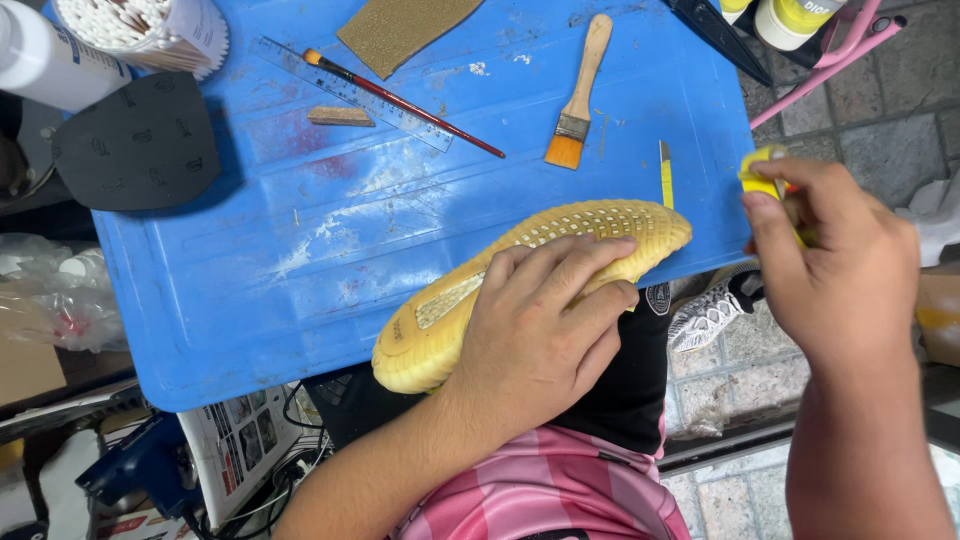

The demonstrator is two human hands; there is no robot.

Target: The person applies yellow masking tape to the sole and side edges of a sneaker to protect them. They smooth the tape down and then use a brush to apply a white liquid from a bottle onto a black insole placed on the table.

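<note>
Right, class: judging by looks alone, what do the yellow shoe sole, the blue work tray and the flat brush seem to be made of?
Yellow shoe sole: probably rubber, matte and yellowed, with a moulded grid tread; the left hand holds it.
Blue work tray: seemingly hard plastic, slightly glossy, scuffed with white smears.
Flat brush: pale, bare-looking wooden handle, dull metal ferrule, orange bristles that may be synthetic.

Your left hand [540, 330] covers the middle of the yellow sole [560, 240], so the shoe's upper is out of sight. Your right hand [830, 270] wraps the yellow tool [762, 175]; only its tip shows. The top edge cuts off the white bottle [45, 60], the sandpaper sheet [400, 30] and the glue jar [795, 18].
</note>
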